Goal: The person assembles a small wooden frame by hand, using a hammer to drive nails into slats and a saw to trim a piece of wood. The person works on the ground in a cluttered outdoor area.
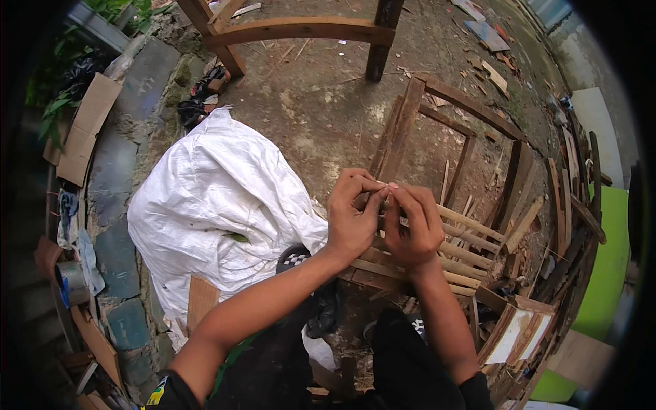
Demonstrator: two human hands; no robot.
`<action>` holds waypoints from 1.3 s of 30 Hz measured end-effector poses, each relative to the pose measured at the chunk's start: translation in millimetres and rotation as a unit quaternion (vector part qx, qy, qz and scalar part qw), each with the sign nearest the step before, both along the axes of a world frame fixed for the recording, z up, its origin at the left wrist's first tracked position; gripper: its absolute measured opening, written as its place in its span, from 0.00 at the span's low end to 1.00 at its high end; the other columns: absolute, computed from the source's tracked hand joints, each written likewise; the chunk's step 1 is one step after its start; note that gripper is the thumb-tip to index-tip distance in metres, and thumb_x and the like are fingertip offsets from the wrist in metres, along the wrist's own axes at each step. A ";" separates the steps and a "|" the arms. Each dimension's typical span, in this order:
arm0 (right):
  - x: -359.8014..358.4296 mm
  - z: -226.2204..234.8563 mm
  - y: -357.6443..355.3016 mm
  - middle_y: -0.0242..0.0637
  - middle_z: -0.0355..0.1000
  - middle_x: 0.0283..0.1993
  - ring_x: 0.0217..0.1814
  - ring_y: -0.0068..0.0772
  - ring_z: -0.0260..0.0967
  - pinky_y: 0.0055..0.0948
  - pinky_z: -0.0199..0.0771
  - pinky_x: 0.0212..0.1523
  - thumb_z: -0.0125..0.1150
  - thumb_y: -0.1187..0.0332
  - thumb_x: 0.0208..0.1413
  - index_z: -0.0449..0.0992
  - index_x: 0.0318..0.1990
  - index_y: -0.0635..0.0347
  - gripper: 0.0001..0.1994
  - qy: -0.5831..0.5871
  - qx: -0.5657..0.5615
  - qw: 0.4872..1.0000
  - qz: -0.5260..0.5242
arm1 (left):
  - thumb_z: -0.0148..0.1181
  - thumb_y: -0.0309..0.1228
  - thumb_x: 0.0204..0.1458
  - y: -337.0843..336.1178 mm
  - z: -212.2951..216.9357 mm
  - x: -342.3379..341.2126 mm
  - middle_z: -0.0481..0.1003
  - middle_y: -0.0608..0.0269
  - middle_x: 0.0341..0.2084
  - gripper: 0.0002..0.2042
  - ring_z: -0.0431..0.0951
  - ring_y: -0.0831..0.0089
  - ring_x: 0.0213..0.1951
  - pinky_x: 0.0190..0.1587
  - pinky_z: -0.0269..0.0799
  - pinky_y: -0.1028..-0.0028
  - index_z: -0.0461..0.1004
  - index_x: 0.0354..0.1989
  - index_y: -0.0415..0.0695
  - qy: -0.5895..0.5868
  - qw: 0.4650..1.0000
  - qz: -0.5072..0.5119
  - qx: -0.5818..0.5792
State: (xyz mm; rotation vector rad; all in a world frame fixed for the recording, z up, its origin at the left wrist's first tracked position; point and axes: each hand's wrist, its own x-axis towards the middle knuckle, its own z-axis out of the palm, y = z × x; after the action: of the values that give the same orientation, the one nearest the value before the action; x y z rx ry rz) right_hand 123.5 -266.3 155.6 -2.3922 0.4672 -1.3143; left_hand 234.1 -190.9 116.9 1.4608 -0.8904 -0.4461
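In front of me, my left hand [352,220] and my right hand [417,232] meet with their fingertips pinched together. Both are closed on something too small to make out. Below and to the right of them lie several pale bamboo or wooden strips [471,244], side by side on a wooden piece partly hidden by my right hand. Just beyond the hands stands a brown wooden frame [402,126]. A large white woven sack [219,181] spreads out left of my left hand, its near edge passing behind my left wrist.
Another wooden frame [301,29] stands at the far side. On the left runs a low block wall [116,249] with cardboard [89,130] and a can [72,281] on it. Wood scraps and a green panel [603,263] line the right; debris is scattered over the ground.
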 end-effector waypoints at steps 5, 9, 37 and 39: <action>-12.4 -1.9 -1.5 0.50 0.77 0.41 0.38 0.44 0.78 0.35 0.79 0.36 0.59 0.91 0.54 0.75 0.53 0.69 0.19 -0.080 0.016 0.997 -0.018 | 0.64 0.17 0.60 -0.5 2.0 -1.1 0.71 0.59 0.46 0.05 0.78 0.75 0.45 0.48 0.76 0.76 0.74 0.40 0.36 0.034 0.999 0.009 0.007; -53.0 12.1 -10.3 0.50 0.77 0.42 0.38 0.42 0.78 0.35 0.81 0.38 0.53 0.90 0.59 0.73 0.53 0.68 0.16 -0.137 -0.003 0.989 -0.052 | 0.64 0.17 0.61 -10.3 -4.3 1.0 0.72 0.61 0.45 0.05 0.79 0.76 0.44 0.47 0.77 0.77 0.72 0.39 0.37 0.039 0.999 0.013 0.013; -252.9 -175.6 101.2 0.54 0.77 0.48 0.49 0.63 0.77 0.55 0.78 0.49 0.63 0.62 0.64 0.77 0.59 0.51 0.18 0.385 0.431 0.764 -0.286 | 0.68 0.29 0.64 -23.0 -0.1 22.0 0.81 0.62 0.37 0.08 0.78 0.79 0.38 0.44 0.76 0.76 0.79 0.40 0.36 -0.059 0.996 0.056 0.033; -262.8 -162.9 110.8 0.52 0.78 0.45 0.47 0.62 0.78 0.54 0.78 0.48 0.63 0.62 0.64 0.77 0.62 0.48 0.19 0.348 0.429 0.789 -0.270 | 0.68 0.29 0.63 -24.1 -0.5 19.9 0.81 0.62 0.37 0.08 0.78 0.79 0.38 0.44 0.77 0.76 0.79 0.40 0.36 -0.055 0.997 0.053 0.020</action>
State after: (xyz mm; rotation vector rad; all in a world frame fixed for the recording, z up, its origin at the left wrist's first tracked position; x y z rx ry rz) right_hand -139.2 -155.5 -7.3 -1.8538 1.6352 -0.1347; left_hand 254.0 -215.1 116.4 1.5744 -0.8889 -0.3087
